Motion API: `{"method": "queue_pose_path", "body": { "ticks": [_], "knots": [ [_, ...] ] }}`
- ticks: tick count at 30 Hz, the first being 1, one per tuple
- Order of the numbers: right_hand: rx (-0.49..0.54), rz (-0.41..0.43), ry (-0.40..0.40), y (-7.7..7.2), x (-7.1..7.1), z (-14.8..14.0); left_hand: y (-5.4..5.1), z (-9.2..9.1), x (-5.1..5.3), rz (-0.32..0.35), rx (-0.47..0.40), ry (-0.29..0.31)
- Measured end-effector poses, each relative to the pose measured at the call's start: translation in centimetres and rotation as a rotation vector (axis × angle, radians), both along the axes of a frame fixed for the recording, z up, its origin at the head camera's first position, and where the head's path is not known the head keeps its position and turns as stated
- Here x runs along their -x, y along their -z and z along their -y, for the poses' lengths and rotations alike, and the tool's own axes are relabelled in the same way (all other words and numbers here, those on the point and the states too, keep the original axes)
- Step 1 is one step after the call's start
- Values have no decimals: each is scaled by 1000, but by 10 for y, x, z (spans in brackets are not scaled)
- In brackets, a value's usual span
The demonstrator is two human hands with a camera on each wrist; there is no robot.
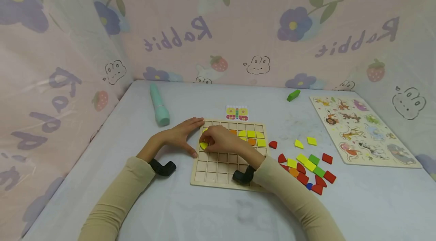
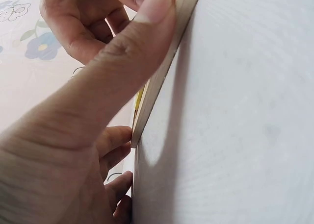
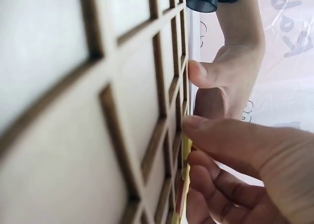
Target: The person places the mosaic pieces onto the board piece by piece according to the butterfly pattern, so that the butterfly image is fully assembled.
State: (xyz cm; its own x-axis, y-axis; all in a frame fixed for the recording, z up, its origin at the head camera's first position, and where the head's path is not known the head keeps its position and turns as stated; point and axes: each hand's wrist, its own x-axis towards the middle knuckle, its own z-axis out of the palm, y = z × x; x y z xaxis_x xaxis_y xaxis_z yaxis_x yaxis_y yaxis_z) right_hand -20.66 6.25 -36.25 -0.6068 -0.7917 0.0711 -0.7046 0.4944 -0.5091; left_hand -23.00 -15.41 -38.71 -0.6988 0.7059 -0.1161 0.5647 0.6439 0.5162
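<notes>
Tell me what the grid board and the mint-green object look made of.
The grid board seems to be matte wood: pale tan, with darker brown cell walls up close. The mint-green object looks like smooth plastic, judging by its even colour, though painted metal is possible.

The word "Rabbit" (image 1: 174, 40) stands twice across the back of the flowered backdrop (image 1: 245, 2), once left of centre and once toward the right, both times mirror-reversed in purple-grey script. On the backdrop's left side, matching lettering (image 1: 60, 104) runs slantwise downward, legible as far as "Rabb". In the right wrist view, a few similar letters (image 3: 289, 24) show, cut off at the top.
</notes>
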Motion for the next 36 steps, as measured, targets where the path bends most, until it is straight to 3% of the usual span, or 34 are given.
{"method": "queue_pose_path", "body": {
  "ticks": [18, 24, 30, 36],
  "knots": [
    [39, -6, 11, 3, 1, -3, -2, 0, -1, -1, -10, -3],
    [28, 6, 49, 1, 1, -9, -2, -1, 0, -14, -8, 3],
    [68, -22, 90, -9, 0, -38, -3, -2, 0, -22, -1, -1],
    [96, -25, 166, -14, -8, -97, -2, -2, -1, -5, 9, -5]
  ]
}}
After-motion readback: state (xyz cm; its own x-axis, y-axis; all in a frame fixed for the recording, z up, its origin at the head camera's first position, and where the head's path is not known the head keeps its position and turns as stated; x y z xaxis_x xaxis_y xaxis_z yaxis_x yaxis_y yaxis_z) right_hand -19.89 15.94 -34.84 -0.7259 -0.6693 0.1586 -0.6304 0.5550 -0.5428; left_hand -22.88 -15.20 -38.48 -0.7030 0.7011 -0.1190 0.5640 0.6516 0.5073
